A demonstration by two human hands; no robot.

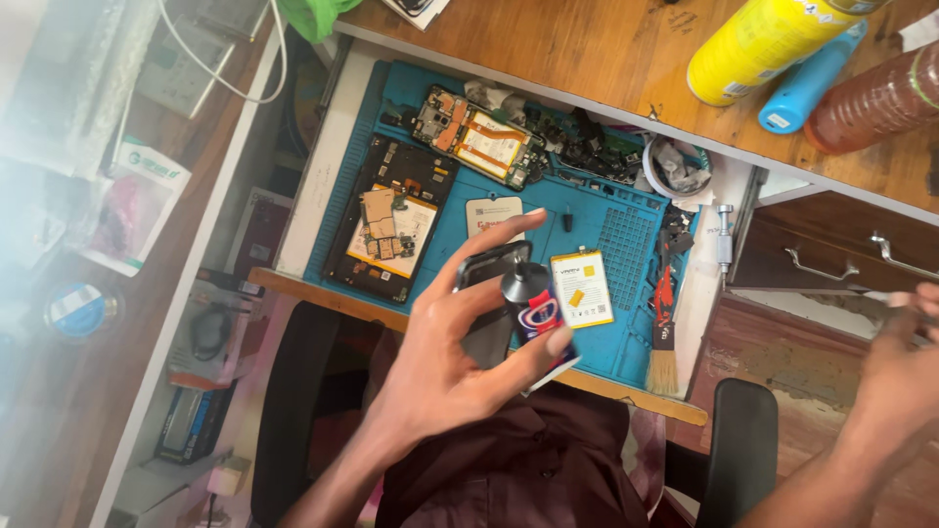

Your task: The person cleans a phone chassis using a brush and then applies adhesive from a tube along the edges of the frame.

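Small tube [536, 311], grey cap, red-blue label, held with dark phone cover [489, 293] in left hand [450, 362], fingers curled around both. Right hand [905, 367] at frame edge, grip unclear.

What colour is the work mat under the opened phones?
The rubber work mat is blue, clearest in the head view.

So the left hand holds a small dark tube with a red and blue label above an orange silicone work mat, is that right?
Not quite: the silicone work mat is blue, not orange, as the head view shows. The left hand does hold the small dark tube with a red and blue label above it.
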